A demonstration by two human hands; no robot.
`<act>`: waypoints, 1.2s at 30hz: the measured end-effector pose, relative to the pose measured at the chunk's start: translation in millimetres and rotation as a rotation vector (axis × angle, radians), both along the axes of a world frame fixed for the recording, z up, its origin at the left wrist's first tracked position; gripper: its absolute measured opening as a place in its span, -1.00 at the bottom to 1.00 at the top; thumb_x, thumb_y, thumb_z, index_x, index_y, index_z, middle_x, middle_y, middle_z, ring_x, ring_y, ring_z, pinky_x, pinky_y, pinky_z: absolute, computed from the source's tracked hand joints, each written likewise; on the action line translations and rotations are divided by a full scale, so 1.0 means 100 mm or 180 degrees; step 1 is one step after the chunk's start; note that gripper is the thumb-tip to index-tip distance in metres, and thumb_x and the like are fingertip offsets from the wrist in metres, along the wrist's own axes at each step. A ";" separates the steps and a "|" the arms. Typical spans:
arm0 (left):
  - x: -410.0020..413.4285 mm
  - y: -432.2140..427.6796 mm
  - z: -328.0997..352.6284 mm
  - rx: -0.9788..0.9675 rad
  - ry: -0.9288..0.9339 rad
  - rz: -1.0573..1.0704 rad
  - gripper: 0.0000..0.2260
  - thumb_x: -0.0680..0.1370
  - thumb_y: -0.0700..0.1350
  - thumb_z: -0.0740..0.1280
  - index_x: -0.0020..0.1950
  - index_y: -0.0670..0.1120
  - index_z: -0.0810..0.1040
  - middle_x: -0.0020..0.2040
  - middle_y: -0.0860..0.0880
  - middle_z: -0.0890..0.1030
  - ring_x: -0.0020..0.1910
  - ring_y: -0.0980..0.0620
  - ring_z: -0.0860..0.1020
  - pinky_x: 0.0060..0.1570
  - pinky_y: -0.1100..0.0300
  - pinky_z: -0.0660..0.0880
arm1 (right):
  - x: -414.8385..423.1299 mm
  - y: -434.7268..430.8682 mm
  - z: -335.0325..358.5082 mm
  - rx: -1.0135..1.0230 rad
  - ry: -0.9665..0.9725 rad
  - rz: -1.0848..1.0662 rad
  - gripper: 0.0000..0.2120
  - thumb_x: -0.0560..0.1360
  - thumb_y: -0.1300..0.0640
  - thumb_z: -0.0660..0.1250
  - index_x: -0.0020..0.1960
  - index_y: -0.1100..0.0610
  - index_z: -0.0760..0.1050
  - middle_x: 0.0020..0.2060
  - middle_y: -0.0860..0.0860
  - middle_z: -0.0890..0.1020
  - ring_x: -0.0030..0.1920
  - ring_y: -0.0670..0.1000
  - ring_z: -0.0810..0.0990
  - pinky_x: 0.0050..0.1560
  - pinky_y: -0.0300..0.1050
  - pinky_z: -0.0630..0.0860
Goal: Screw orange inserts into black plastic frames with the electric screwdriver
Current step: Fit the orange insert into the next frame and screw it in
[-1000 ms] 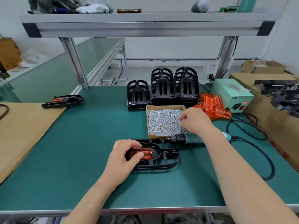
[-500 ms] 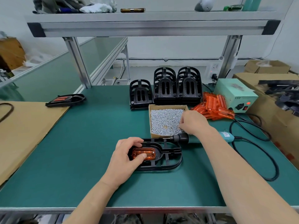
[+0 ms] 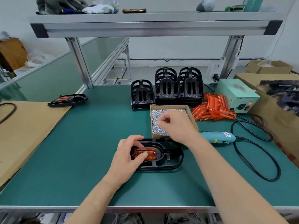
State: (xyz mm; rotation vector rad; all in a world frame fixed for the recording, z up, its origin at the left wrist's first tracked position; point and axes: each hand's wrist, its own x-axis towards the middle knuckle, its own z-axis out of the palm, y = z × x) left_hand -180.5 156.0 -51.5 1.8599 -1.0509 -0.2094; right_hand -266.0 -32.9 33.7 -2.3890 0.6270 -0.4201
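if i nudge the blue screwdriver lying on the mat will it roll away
Probably rolls a little: the electric screwdriver has a round barrel lying on its side on the flat mat. Its looped cable would likely drag and stop it.

The right hand [image 3: 176, 126] hides the near right corner of the screw box [image 3: 169, 106] and the tip of the electric screwdriver [image 3: 216, 137]. Whether its blurred fingertips [image 3: 159, 122] pinch a screw cannot be told. The left hand [image 3: 127, 157] covers the left end of the black frame [image 3: 169, 159].
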 end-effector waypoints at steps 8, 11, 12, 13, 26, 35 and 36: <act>0.01 -0.03 -0.05 0.0037 -0.0056 0.0287 -0.88 0.64 -0.15 0.27 0.08 0.08 0.49 -0.01 0.18 0.56 0.08 0.18 0.45 -0.01 0.48 0.31 | 0.09 0.61 -0.38 0.1110 -0.0230 0.0036 -0.82 0.54 0.13 0.40 -0.25 -0.01 0.59 -0.27 -0.09 0.65 -0.19 -0.09 0.58 -0.02 -0.12 0.51; 0.02 -0.04 -0.05 -0.0008 -0.0058 0.0346 -0.88 0.66 -0.15 0.23 0.02 0.08 0.47 -0.09 0.19 0.55 0.01 0.10 0.48 -0.03 0.34 0.38 | 0.10 0.69 -0.50 0.1310 -0.0316 -0.0226 -0.80 0.56 0.12 0.40 -0.24 -0.01 0.58 -0.33 -0.13 0.58 -0.31 -0.15 0.49 -0.13 -0.16 0.43; 0.03 -0.03 -0.05 -0.0043 -0.0039 0.0358 -0.87 0.66 -0.15 0.22 0.00 0.08 0.46 -0.10 0.18 0.55 -0.02 0.05 0.50 -0.02 0.24 0.42 | 0.10 0.70 -0.52 0.1290 -0.0330 -0.0287 -0.81 0.56 0.12 0.39 -0.23 -0.01 0.58 -0.34 -0.14 0.57 -0.32 -0.15 0.48 -0.13 -0.16 0.42; 0.03 -0.03 -0.05 -0.0068 -0.0035 0.0366 -0.85 0.66 -0.16 0.23 -0.02 0.08 0.45 -0.12 0.17 0.55 -0.04 0.02 0.51 -0.03 0.16 0.44 | 0.10 0.71 -0.54 0.1280 -0.0347 -0.0345 -0.81 0.56 0.11 0.39 -0.23 -0.01 0.59 -0.34 -0.13 0.57 -0.31 -0.12 0.48 -0.13 -0.15 0.44; 0.02 0.00 -0.03 -0.0200 0.0112 0.0420 -0.74 0.59 -0.26 0.32 -0.07 0.12 0.48 -0.11 0.14 0.67 0.00 0.15 0.64 0.04 0.26 0.49 | -0.08 0.72 -0.43 0.0519 -0.0577 -0.0386 -0.80 0.58 0.16 0.31 -0.15 0.11 0.67 -0.22 -0.04 0.67 -0.14 -0.02 0.60 0.04 -0.08 0.49; 0.01 0.00 -0.07 -0.0207 -0.0136 0.0445 -0.69 0.59 -0.26 0.32 -0.06 0.20 0.45 -0.07 0.20 0.67 0.04 0.08 0.62 0.11 -0.02 0.54 | -0.63 0.28 -0.67 0.2185 -0.2743 -0.2725 -0.82 0.57 0.22 0.39 0.12 0.09 0.44 0.07 0.02 0.49 -0.05 -0.11 0.51 0.05 -0.23 0.45; 0.00 0.00 -0.07 -0.0213 -0.0179 0.0448 -0.69 0.59 -0.26 0.32 -0.06 0.19 0.45 -0.07 0.21 0.66 0.03 0.09 0.61 0.10 -0.03 0.54 | -0.68 0.26 -0.69 0.2523 -0.2839 -0.2799 -0.77 0.60 0.22 0.36 0.22 0.13 0.42 0.07 0.00 0.50 -0.03 -0.08 0.52 0.03 -0.24 0.46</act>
